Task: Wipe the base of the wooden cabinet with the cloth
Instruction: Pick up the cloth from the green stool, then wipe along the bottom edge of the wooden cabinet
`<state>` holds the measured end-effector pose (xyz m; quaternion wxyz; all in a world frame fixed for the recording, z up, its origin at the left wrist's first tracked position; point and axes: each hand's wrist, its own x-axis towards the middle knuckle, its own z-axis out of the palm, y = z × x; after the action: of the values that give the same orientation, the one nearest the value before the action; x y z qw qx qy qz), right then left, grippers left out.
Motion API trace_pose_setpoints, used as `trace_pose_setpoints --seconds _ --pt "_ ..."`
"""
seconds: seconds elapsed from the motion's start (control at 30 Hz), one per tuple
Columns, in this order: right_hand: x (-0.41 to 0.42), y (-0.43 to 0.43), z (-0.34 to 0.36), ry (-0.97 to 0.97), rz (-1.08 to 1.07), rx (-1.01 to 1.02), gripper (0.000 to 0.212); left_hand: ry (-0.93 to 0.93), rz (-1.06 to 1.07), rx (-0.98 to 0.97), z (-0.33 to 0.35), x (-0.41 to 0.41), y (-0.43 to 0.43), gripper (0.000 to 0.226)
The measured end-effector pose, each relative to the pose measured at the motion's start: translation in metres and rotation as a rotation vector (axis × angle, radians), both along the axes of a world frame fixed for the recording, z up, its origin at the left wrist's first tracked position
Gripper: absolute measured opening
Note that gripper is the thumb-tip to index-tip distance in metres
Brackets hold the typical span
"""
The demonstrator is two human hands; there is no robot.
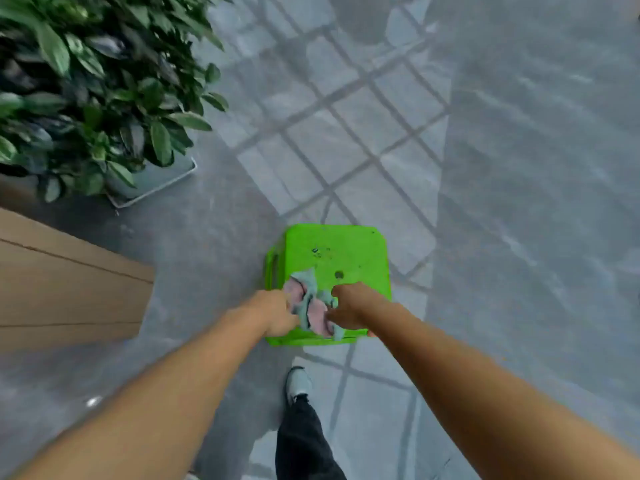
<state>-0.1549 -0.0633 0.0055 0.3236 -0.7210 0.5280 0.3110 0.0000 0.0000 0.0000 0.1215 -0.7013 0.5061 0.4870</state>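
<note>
1. Lying at the left edge, the cabinet [69, 289] shows only a wooden corner; its base is out of reach of both arms, so wiping has not begun, I'd say.
2. Just ahead stands a green stool [332, 258], handy as a low rest.
3. Over it hangs the cloth [310, 306], bunched between both hands, probably being folded or gathered.
4. Left hand [277, 315] and right hand [349, 306] each pinch an end, fingers clenched on the fabric.

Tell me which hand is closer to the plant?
The left hand. It grips the cloth on the side toward the plant; the right hand grips the far side, over the green stool.
</note>
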Motion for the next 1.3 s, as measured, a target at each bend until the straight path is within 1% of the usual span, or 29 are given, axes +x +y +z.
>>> trace_pose_setpoints --seconds 0.07,0.13,0.17,0.2,0.27,0.33,0.4,0.47,0.5,0.53,0.57,0.63,0.73,0.83,0.9,0.97,1.03,1.1,1.17,1.2,1.27,1.3 --pt "-0.003 -0.001 -0.056 -0.03 -0.073 0.012 0.04 0.07 0.134 -0.028 -0.056 -0.01 -0.004 0.058" --pt "-0.009 0.009 -0.109 -0.047 -0.145 0.0 0.052 0.128 0.265 -0.066 -0.106 -0.018 -0.001 0.079" --pt "-0.01 0.015 -0.134 -0.049 -0.156 -0.035 0.059 0.134 0.312 -0.112 -0.132 -0.021 0.0 0.087" --pt "-0.008 0.022 -0.155 -0.058 -0.16 -0.101 0.063 0.124 0.333 -0.157 -0.153 -0.021 0.001 0.09" --pt "-0.004 0.039 -0.186 -0.116 -0.165 -0.285 0.064 0.13 0.347 -0.293 -0.191 -0.016 0.008 0.081" --pt "0.004 0.054 -0.203 -0.225 -0.173 -0.41 0.06 0.249 0.419 -0.398 -0.219 -0.008 0.016 0.063" --pt "0.014 0.063 -0.213 -0.3 -0.212 -0.479 0.055 0.391 0.482 -0.503 -0.236 0.0 0.025 0.044" --pt "0.03 0.066 -0.218 -0.344 -0.238 -0.525 0.056 0.489 0.56 -0.584 -0.246 0.008 0.036 0.024" --pt "0.041 0.068 -0.219 -0.367 -0.205 -0.541 0.056 0.52 0.638 -0.585 -0.25 0.014 0.043 0.018" --pt "0.055 0.071 -0.219 -0.393 -0.14 -0.553 0.057 0.533 0.746 -0.554 -0.254 0.023 0.052 0.015" --pt "0.071 0.075 -0.22 -0.413 -0.056 -0.543 0.056 0.53 0.862 -0.505 -0.258 0.035 0.064 0.015" --pt "0.108 0.085 -0.228 -0.455 0.044 -0.434 0.052 0.494 1.092 -0.372 -0.266 0.065 0.094 0.013" --pt "0.168 0.103 -0.258 -0.506 0.077 -0.2 0.047 0.464 1.321 -0.233 -0.28 0.118 0.146 0.016" --pt "0.225 0.124 -0.31 -0.541 0.084 -0.047 0.051 0.45 1.515 -0.156 -0.311 0.169 0.189 0.018" --pt "0.26 0.136 -0.355 -0.536 0.141 0.011 0.053 0.461 1.686 -0.104 -0.345 0.195 0.212 0.016" --pt "0.292 0.141 -0.405 -0.496 0.222 0.042 0.054 0.438 1.771 -0.093 -0.386 0.213 0.228 0.014" --pt "0.324 0.138 -0.454 -0.485 0.278 0.051 0.054 0.412 1.801 -0.152 -0.434 0.228 0.237 0.014" --pt "0.358 0.13 -0.501 -0.54 0.265 0.02 0.054 0.366 1.829 -0.268 -0.484 0.244 0.238 0.012" --pt "0.392 0.115 -0.546 -0.601 0.26 -0.059 0.053 0.35 1.929 -0.416 -0.533 0.264 0.229 0.013" --pt "0.407 0.107 -0.565 -0.622 0.291 -0.109 0.054 0.359 2.0 -0.488 -0.556 0.276 0.224 0.015" --pt "0.433 0.098 -0.602 -0.641 0.367 -0.154 0.065 0.352 2.154 -0.567 -0.599 0.303 0.223 0.024" --pt "0.44 0.095 -0.618 -0.633 0.421 -0.169 0.07 0.312 2.194 -0.592 -0.618 0.315 0.226 0.028"
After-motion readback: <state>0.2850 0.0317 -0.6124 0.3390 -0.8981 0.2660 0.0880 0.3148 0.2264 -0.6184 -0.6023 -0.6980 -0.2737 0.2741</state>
